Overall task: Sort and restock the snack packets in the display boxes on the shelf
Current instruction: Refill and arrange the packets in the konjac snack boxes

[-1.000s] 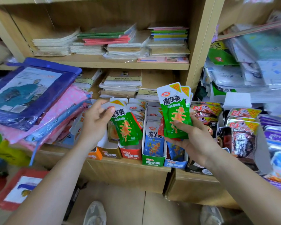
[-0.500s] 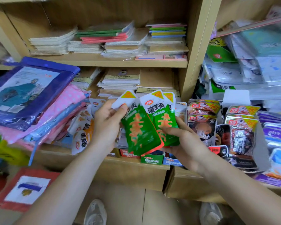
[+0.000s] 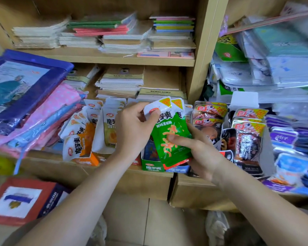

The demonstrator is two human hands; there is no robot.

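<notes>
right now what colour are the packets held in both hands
The packets are green with orange lettering and white tops; the head view shows it best.

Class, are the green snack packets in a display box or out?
Out: the left hand and right hand hold the green packets in front of the green display box.

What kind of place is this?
Most likely a small shop, perhaps a stationery or general store. Stacked notebooks fill the wooden shelves, snack packets stand in cardboard display boxes, and wrapped goods pile up on the right. The left hand and right hand hold green packets.
</notes>
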